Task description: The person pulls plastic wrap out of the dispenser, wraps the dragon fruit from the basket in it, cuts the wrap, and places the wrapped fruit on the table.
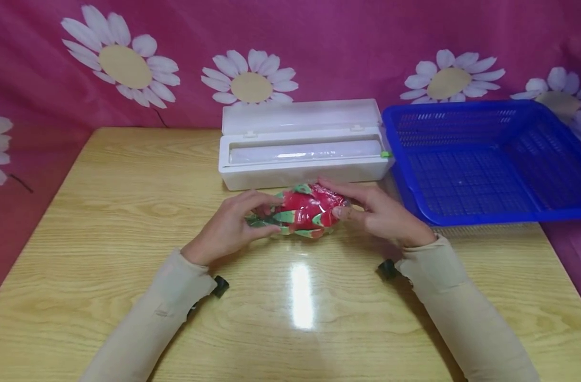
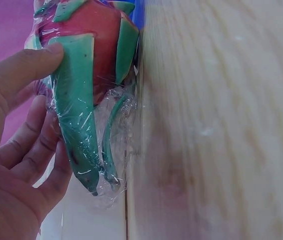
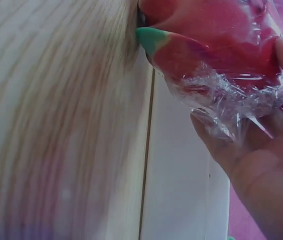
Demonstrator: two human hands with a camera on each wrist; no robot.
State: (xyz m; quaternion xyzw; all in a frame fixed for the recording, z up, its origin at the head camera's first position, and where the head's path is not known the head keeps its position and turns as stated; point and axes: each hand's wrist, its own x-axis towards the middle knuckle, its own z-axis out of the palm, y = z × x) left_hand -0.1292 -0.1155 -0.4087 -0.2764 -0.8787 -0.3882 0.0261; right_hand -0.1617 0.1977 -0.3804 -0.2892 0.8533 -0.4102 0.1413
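Note:
A red dragon fruit [image 1: 305,211] with green scales lies on its side at the table's middle, covered in clear cling film. My left hand [image 1: 230,223] holds its green-tipped end. In the left wrist view the thumb presses a long green scale [image 2: 74,100], with the other fingers curled behind the fruit. At the opposite end my right hand [image 1: 383,215] grips the fruit between thumb and fingers. Bunched, wrinkled film [image 3: 226,95] gathers at that end in the right wrist view. Parts of the fingers are hidden behind the fruit.
Just behind the fruit stands a white cling film box [image 1: 300,178], lid raised, with a film roll [image 1: 304,152] inside and a green piece [image 1: 386,154] at its right end. A blue plastic basket [image 1: 462,218] sits to the right, on the wooden table [image 1: 128,212].

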